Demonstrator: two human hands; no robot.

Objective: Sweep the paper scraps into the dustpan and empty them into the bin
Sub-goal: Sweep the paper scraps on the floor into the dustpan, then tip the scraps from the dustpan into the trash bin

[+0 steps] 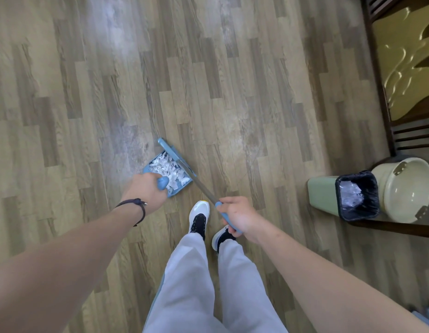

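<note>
A blue dustpan (pixel 182 186) sits low over the wood floor, filled with white paper scraps (pixel 169 167). My left hand (pixel 146 188) grips its blue handle from above. My right hand (pixel 237 216) is closed around the blue grip of a broom (pixel 199 183), whose thin metal shaft runs up-left across the dustpan to a blue head at the pan's far edge. A green bin (pixel 322 194) with a black liner stands to the right, with some clear or white scraps inside.
A cream bucket (pixel 405 188) stands right beside the bin on a dark wooden ledge. Dark wooden furniture with a yellow patterned panel (pixel 405 68) fills the right edge. My feet in white and black shoes (pixel 199 219) stand just below the dustpan.
</note>
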